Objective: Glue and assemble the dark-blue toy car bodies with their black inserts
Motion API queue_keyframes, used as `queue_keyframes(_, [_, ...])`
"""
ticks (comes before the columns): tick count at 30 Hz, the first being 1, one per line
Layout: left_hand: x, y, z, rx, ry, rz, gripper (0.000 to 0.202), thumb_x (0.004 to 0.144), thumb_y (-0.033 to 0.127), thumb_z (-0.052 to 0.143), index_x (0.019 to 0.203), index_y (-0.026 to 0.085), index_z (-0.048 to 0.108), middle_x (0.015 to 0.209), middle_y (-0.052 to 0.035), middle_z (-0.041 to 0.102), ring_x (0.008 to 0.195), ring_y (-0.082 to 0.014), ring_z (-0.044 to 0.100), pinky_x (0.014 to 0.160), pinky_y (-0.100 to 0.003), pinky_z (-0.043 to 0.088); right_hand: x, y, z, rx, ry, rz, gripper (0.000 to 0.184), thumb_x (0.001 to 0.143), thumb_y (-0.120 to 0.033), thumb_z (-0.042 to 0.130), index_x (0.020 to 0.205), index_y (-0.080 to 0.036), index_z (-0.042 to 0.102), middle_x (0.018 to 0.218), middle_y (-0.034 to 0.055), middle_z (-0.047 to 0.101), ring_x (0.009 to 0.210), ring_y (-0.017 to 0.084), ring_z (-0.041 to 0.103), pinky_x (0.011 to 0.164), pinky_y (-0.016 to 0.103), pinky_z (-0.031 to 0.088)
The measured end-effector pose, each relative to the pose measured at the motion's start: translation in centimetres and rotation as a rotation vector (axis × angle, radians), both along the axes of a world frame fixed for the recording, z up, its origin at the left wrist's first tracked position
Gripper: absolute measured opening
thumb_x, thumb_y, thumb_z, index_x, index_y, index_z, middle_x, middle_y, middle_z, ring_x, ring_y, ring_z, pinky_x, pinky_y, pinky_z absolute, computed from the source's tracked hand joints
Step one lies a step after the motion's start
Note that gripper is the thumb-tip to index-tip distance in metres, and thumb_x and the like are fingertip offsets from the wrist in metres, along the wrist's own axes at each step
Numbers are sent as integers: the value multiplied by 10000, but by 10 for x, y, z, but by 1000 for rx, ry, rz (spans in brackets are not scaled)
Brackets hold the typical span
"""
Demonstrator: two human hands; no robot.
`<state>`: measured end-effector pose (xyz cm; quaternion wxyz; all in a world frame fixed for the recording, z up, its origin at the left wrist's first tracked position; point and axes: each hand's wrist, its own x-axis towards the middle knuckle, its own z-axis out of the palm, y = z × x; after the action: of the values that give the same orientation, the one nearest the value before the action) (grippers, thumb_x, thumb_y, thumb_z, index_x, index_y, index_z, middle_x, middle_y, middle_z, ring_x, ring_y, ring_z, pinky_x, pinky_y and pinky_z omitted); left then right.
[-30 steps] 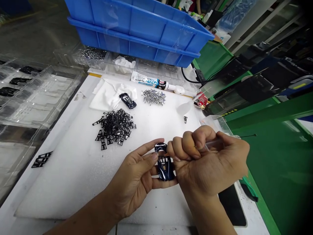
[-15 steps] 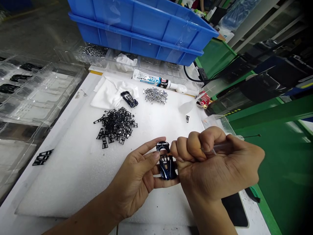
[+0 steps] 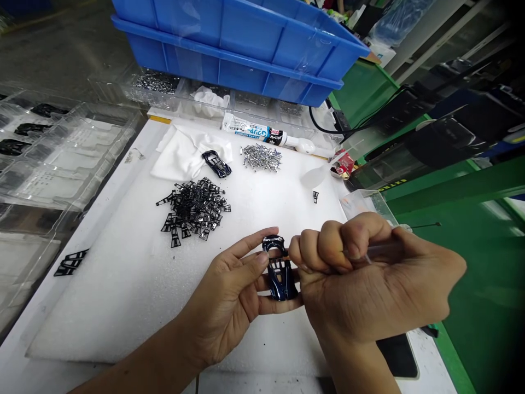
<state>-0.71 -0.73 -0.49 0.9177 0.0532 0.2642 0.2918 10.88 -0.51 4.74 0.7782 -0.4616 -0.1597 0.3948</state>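
A dark blue toy car body (image 3: 282,282) with cut-out windows is gripped by the fingers and thumb of my left hand (image 3: 233,290), its roof side facing up. My right hand (image 3: 369,279) is curled closed around a thin translucent tool (image 3: 388,250), mostly hidden in the palm. Its fingertips sit against the right edge of the car body, where the tool's end is hard to make out. Beyond my hands, small black window-frame parts (image 3: 194,208) lie in a heap. A second dark car body (image 3: 216,164) rests by a white cloth (image 3: 180,150).
Small silvery parts (image 3: 261,158) are piled near a glue tube (image 3: 254,129). A single black part (image 3: 315,197) lies to the right, near a clear plastic bottle (image 3: 314,176). Blue crates (image 3: 238,41) rise behind, clear trays (image 3: 74,164) stand left, and a dark phone-like slab (image 3: 397,353) is at lower right.
My right hand has shifted a little to the right and turned slightly at the wrist. The car body stays in my left hand, almost unmoved.
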Motion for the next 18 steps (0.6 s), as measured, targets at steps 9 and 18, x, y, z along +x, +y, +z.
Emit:
queue_keyframes(9, [0,-1,2,-5,-4,8,330,924,138,605,1245,209,636,1077,-69,669,863,-156,676,834,-464,616,2,-1,-3,32,5,0,344,773,-341,406,466,-199,342,423,-64,156,341,72,151,307,200,245])
queue_keyframes(18, [2,0,3,-28,-6,24,325,926,119,596,1236,205,645,1060,-63,677,859,-157,687,809,-448,629,5,-5,-4,40,-63,-2,349,779,-326,447,462,-193,391,431,-55,181,342,82,204,342,228,259])
